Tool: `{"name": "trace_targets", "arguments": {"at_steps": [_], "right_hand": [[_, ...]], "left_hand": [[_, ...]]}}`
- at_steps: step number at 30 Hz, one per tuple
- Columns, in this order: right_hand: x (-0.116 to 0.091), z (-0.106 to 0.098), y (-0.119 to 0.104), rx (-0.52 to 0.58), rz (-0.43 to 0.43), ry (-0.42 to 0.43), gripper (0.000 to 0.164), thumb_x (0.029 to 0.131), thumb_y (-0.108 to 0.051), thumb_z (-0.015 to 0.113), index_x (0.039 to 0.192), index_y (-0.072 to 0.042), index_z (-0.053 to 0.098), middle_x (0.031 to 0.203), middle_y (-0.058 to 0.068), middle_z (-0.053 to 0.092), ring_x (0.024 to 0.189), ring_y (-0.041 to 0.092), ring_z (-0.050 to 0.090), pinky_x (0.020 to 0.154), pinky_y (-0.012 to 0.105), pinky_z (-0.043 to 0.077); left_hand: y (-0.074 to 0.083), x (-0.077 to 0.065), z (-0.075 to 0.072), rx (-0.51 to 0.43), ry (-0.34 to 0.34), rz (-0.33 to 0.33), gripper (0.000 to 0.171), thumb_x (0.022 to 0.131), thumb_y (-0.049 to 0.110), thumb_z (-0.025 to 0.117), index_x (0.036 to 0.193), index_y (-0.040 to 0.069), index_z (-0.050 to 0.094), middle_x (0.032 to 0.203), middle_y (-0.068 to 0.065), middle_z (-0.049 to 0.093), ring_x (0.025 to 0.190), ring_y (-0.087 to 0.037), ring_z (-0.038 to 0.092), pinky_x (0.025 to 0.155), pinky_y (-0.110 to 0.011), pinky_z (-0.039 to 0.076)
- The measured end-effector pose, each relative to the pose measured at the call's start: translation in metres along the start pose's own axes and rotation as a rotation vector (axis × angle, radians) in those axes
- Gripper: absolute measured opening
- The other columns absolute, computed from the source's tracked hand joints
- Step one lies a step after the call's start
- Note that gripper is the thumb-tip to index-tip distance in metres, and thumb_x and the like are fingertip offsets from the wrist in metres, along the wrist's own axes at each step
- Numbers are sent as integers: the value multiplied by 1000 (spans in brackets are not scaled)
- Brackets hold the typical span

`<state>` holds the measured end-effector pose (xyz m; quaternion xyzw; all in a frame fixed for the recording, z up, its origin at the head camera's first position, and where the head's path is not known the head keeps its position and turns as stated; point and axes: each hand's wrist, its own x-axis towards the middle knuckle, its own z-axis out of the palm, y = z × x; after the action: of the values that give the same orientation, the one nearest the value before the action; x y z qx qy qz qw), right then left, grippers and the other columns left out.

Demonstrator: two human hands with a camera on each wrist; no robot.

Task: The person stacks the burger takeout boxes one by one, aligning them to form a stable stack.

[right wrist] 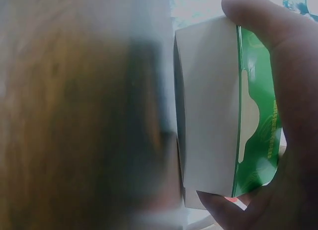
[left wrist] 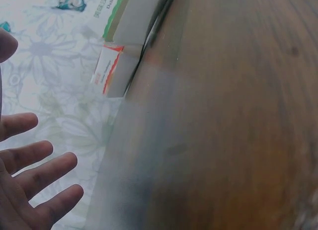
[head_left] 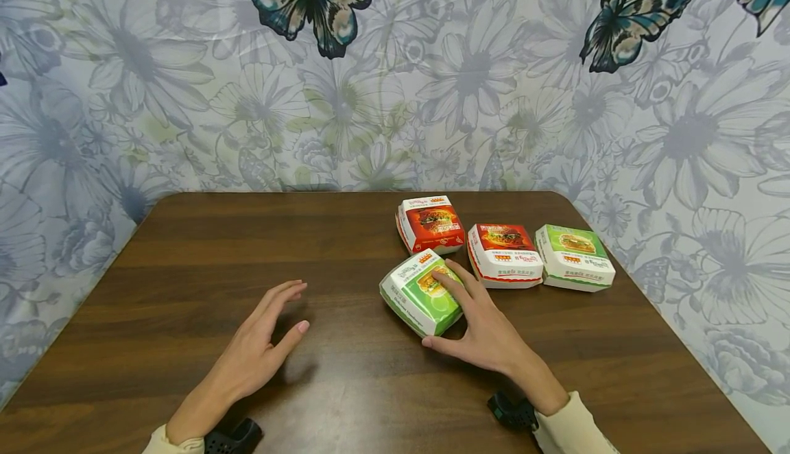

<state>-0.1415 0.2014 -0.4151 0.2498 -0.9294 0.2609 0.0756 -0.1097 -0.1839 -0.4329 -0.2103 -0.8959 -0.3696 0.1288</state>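
My right hand [head_left: 487, 330] grips a green-and-white burger box [head_left: 412, 295] near the middle of the table, thumb at its near corner and fingers over its top and far side. The right wrist view shows this box's plain white side [right wrist: 208, 111], with thumb and fingers spanning its two ends. To its left, my left hand [head_left: 254, 354] hovers over the table, fingers spread and holding nothing. Just behind the gripped box lies a red burger box [head_left: 435, 226]. A red-and-white burger box [head_left: 505, 255] and another green-and-white one [head_left: 577, 258] sit side by side to the right.
The brown wooden table [head_left: 247, 234] reaches back to a wall covering [head_left: 382, 111] printed with flowers and butterflies. The rightmost box stands close to the table's right edge. Black wrist devices [head_left: 513, 411] are worn on both wrists.
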Motion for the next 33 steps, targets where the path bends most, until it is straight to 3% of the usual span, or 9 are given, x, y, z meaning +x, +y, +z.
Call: {"name": "trace_targets", "arguments": {"at_steps": [4,9,14,18,24,26,33], "right_hand": [[-1,0,-2,20,-4,-19,102,78,-68,79,162,-41,27,171,-9,15,150,31,31,105,60,46],[-2,0,-3,42,-18,-39,103,78,-69,78,162,-42,25,172,-6,16,150,30,30,104,61,45],[-3,0,-5,69,-47,-49,103,78,-69,79,162,-42,25,172,-7,15,151,29,29,103,60,46],[-3,1,-7,92,-71,-58,102,79,-69,78,162,-41,26,171,-10,13,150,27,30,101,59,48],[-3,1,-10,115,-96,-93,102,79,-68,79,162,-42,26,171,-11,12,150,24,30,104,57,47],[-4,1,-10,124,-104,-105,102,79,-67,79,161,-42,26,171,-9,13,151,23,30,105,57,47],[-5,2,-12,145,-141,-151,101,79,-66,80,161,-41,27,172,-9,13,151,22,30,105,56,47]], "left_hand": [[0,0,0,-12,4,3,57,104,21,63,156,15,41,156,-8,44,135,-32,51,101,-61,46],[1,0,0,-37,11,10,59,103,20,63,157,20,40,154,-3,45,134,-32,52,103,-61,46],[2,0,1,-32,20,26,61,102,18,65,157,24,39,154,0,46,133,-28,53,103,-54,45],[3,0,2,-34,21,42,63,101,17,66,157,24,39,154,-2,47,133,-25,53,105,-45,45],[5,0,5,-57,8,73,62,100,15,67,156,21,40,153,-5,49,133,-23,52,110,-21,38],[6,0,6,-61,3,80,62,100,15,67,156,20,40,153,-5,49,132,-23,53,109,-23,39],[10,-2,9,-96,-31,82,62,100,15,66,156,20,40,155,-6,47,134,-23,52,105,-47,46]]}}
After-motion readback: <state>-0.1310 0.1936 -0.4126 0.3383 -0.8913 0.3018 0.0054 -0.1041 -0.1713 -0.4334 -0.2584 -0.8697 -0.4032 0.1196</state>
